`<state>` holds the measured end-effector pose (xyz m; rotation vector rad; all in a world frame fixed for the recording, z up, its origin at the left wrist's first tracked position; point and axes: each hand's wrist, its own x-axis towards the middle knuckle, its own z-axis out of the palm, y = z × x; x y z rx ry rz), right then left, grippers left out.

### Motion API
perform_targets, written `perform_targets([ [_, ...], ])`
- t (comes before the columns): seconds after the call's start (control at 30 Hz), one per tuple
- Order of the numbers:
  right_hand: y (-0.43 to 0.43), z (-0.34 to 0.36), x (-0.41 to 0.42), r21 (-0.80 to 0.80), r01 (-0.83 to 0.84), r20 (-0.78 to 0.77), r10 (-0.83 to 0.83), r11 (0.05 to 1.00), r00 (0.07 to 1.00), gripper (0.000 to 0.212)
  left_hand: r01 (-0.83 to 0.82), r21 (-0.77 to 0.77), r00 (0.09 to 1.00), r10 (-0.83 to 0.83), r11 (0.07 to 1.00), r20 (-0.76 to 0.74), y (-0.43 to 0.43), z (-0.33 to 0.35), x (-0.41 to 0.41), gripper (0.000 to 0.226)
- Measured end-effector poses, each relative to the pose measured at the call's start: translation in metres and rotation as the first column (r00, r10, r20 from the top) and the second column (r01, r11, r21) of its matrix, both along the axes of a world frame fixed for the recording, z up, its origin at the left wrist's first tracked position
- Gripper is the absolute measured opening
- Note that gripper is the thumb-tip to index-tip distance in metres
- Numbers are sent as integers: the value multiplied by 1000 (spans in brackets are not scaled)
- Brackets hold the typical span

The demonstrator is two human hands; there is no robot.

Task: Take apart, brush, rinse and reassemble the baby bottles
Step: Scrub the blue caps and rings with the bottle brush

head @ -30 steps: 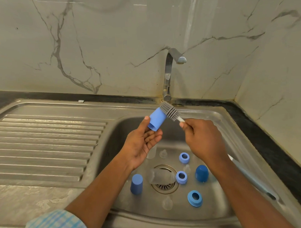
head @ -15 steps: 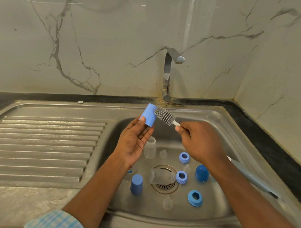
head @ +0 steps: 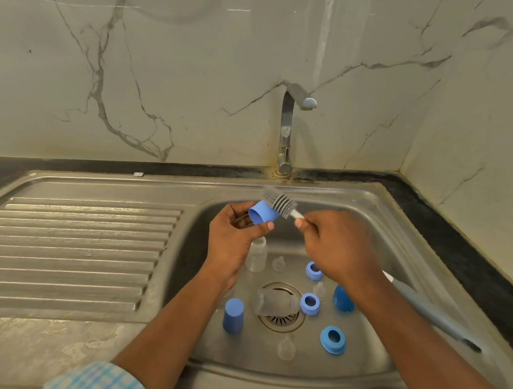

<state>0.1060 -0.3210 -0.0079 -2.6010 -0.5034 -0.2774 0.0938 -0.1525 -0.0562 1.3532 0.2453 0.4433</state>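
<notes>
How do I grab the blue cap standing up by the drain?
Pinch the standing blue cap round its smooth sides, coming straight down from above. It stands upright on the sink floor, closed end seemingly up, so the top offers no rim to hook. It stands apart from the clear bottle lying over the drain.

Left hand [head: 230, 241] grips cap [head: 263, 213]; brush [head: 280, 205] touching.

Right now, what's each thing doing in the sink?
Blue cap: gripped by left hand
Brush: gripped by right hand, bristles against cap
Tap: no water running
One bottle: upright, no top
Other bottle: on its side over drain
Rings: off, loose in sink
</notes>
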Motion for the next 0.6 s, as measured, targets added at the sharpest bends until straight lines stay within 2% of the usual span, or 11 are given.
perform_targets([
  [0.1, 11, -3, -7, -56, -78, -12, 77, 995, 997, 35, -19, 65, 999, 17, 998, 30, 3, 0, -1, 44],
  [0.27, -3, 0, 8, -16, 140, 31, -139, 990, 990, 45, -1, 204, 998, -11, 979, 57, -5, 0, -3, 49],
  [0.33, -4, 0, 6, -12, 125, 30, -125, 992, 992, 45, -7, 248, 998, -11, 969, 69, -5, -1, -3, 50],
  [0.4, 5, -3, -3, -12, 37, 13, -37, 999, 999, 43, -22, 273, 997, -1, 962, 82, -3, -1, -4, 49],
  [0.5, 17, -7, -13, -41, -54, -3, 54, 998, 999, 39, -54, 241, 995, 33, 969, 91, 0, -1, -4, 46],
  [0.6, 8, -3, -2, -43, 63, 45, -61, 997, 997, 32, -54, 290, 995, 27, 956, 98, -2, -4, -2, 48],
])
